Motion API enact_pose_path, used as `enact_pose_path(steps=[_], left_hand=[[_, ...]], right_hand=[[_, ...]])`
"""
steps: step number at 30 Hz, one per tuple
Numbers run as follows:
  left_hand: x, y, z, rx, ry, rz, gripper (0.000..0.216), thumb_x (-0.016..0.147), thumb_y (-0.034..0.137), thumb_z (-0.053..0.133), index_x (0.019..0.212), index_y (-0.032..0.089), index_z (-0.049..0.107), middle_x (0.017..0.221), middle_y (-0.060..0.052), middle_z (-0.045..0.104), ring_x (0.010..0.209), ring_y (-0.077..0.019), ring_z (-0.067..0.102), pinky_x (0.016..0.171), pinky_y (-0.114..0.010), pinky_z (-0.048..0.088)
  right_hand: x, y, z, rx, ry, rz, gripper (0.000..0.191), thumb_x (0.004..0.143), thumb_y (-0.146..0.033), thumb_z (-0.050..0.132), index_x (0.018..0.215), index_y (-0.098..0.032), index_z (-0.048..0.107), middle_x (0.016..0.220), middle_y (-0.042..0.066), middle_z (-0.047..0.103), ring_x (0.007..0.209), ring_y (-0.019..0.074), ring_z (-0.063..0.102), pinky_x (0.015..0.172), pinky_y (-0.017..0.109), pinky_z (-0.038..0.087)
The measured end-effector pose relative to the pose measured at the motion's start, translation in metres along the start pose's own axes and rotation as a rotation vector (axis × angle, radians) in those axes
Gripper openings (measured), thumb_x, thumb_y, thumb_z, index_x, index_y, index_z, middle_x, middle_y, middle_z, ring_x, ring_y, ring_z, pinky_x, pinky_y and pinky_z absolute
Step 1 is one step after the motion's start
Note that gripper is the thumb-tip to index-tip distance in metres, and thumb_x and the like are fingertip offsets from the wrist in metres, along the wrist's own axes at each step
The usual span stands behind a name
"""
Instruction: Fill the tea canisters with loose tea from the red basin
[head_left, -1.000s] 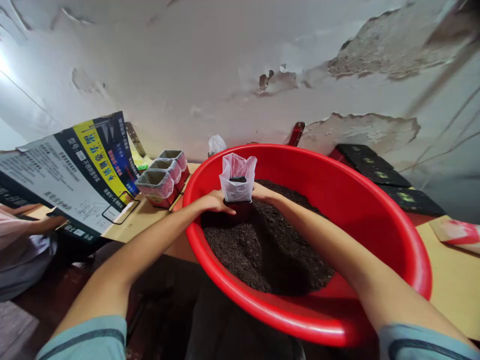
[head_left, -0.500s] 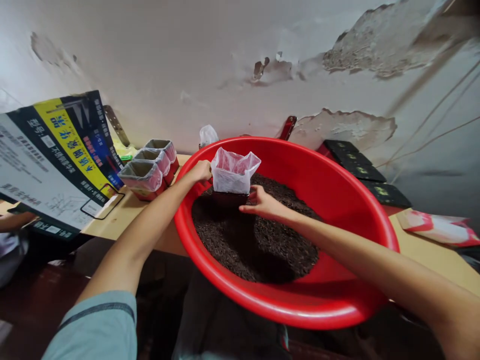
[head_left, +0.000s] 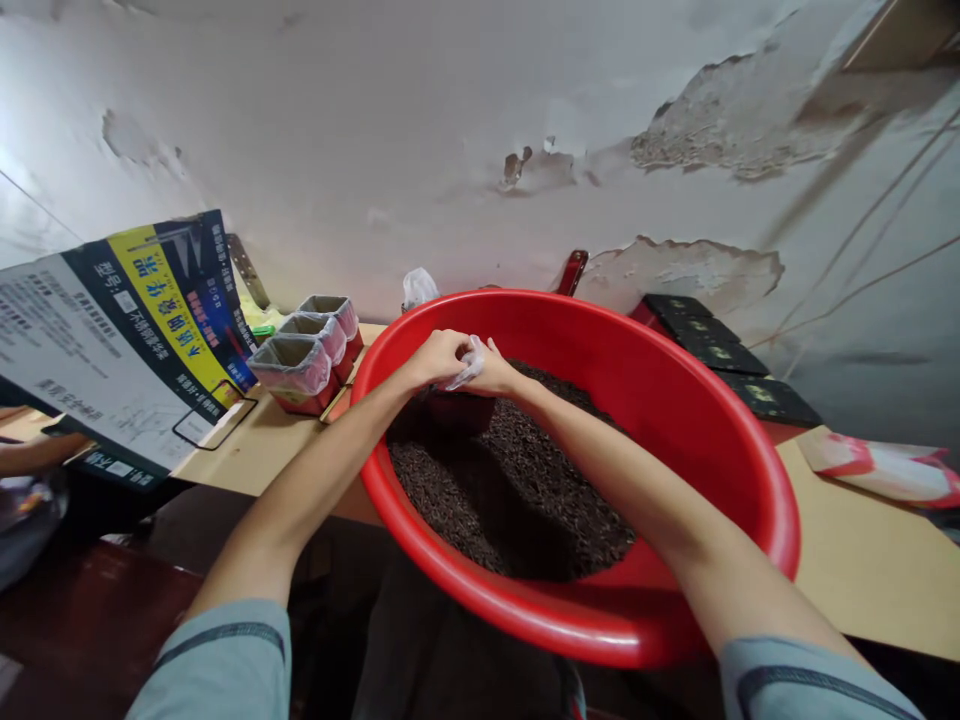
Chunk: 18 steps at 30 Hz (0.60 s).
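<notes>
Plaster peeled in patches from the wall (head_left: pixel 375 150) behind the table (head_left: pixel 862 560). A red basin (head_left: pixel 667 395) took up most of the middle. Its near edge overhung the table towards the person, which probably kept the soil (head_left: pixel 517 500) inside within easy reach of both arms. The soil lay heaped against the far wall of the basin and dipped low at the near side.

A printed carton (head_left: pixel 112 340) leaned at the left, and another person's arm (head_left: pixel 37 452) showed beneath it. Black trays (head_left: pixel 720 350) were stacked at the right against the wall, well apart from the hands. Three lined pots (head_left: pixel 307 350) stood in a row just beside the basin's left rim, each with plastic folded over its lip.

The left hand (head_left: pixel 439 357) and right hand (head_left: pixel 495 372) met over the far side of the basin, above a dark pot (head_left: pixel 457 408) that stood sunk in the soil, likely so that it would stay upright. The fingers of both hands were curled tight, pinching a crumpled white bag (head_left: pixel 466 366) between them at the pot's mouth. How far the bag reached into the pot could not be seen, since the hands covered it. Nothing lay between the arms and the pot; only the basin's rim crossed under the left forearm.
</notes>
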<state>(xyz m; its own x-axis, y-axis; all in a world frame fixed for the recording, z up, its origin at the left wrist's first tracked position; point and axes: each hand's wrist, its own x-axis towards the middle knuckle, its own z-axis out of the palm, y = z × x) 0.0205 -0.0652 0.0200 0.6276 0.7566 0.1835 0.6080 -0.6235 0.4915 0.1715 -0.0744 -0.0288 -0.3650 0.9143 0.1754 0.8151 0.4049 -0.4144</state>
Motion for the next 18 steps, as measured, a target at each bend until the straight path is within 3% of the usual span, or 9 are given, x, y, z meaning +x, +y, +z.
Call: enact_pose_path(steps=[2,4,6,10,14,16,18], left_hand=[[-0.006,0.008,0.000,0.123,0.017,0.021,0.022,0.073,0.012,0.064,0.091,0.013,0.077,0.088,-0.005,0.076,0.080,-0.0185,0.066,0.075,-0.027,0.048],[-0.016,0.015,-0.001,0.257,0.018,0.039,0.025,0.078,0.016,0.062,0.097,0.015,0.078,0.092,-0.008,0.078,0.084,-0.0221,0.068,0.077,-0.030,0.049],[-0.028,0.023,-0.002,0.408,-0.009,0.076,0.025,0.085,0.020,0.060,0.101,0.017,0.079,0.098,-0.011,0.078,0.091,-0.0267,0.070,0.081,-0.035,0.050],[-0.058,0.041,-0.009,0.583,-0.092,0.135,0.029,0.094,0.017,0.050,0.107,0.019,0.077,0.113,-0.012,0.077,0.105,-0.0278,0.071,0.090,-0.036,0.050],[-0.085,0.048,-0.017,0.584,-0.079,-0.205,0.037,0.099,0.031,0.051,0.125,0.010,0.067,0.119,-0.021,0.073,0.111,-0.0365,0.070,0.090,-0.042,0.053],[-0.087,0.039,-0.011,0.482,-0.236,-0.331,0.063,0.092,0.048,0.064,0.135,0.002,0.058,0.125,-0.028,0.069,0.117,-0.0414,0.067,0.093,-0.044,0.053],[-0.079,0.023,0.004,0.305,-0.360,-0.307,0.099,0.079,0.060,0.076,0.148,-0.003,0.042,0.141,-0.032,0.059,0.130,-0.0426,0.060,0.101,-0.042,0.052]], right_hand=[[-0.003,-0.007,0.000,-0.081,-0.023,0.068,0.039,0.087,-0.040,0.069,0.121,-0.024,0.073,0.133,0.011,0.071,0.130,0.0364,0.060,0.116,0.056,0.036],[-0.008,-0.012,-0.002,-0.152,-0.062,0.158,0.033,0.091,-0.038,0.061,0.118,-0.025,0.074,0.126,0.012,0.074,0.121,0.0358,0.066,0.101,0.043,0.049],[-0.012,-0.016,-0.004,-0.210,-0.068,0.190,0.034,0.092,-0.040,0.058,0.118,-0.025,0.074,0.122,0.013,0.075,0.116,0.0362,0.068,0.092,0.038,0.051],[-0.016,-0.017,-0.007,-0.261,-0.061,0.100,0.036,0.096,-0.040,0.053,0.123,-0.026,0.071,0.124,0.010,0.075,0.115,0.0323,0.069,0.092,0.035,0.051],[-0.009,-0.022,-0.010,-0.292,-0.029,0.223,0.036,0.099,-0.037,0.050,0.122,-0.020,0.073,0.119,0.016,0.076,0.109,0.0314,0.072,0.093,0.037,0.052],[-0.002,-0.031,-0.012,-0.333,-0.008,0.338,0.034,0.099,-0.032,0.052,0.115,-0.014,0.076,0.113,0.021,0.076,0.107,0.0322,0.073,0.091,0.037,0.053],[0.006,-0.047,-0.012,-0.378,-0.024,0.433,0.032,0.099,-0.025,0.053,0.110,-0.009,0.078,0.110,0.023,0.076,0.106,0.0318,0.074,0.090,0.037,0.055]])
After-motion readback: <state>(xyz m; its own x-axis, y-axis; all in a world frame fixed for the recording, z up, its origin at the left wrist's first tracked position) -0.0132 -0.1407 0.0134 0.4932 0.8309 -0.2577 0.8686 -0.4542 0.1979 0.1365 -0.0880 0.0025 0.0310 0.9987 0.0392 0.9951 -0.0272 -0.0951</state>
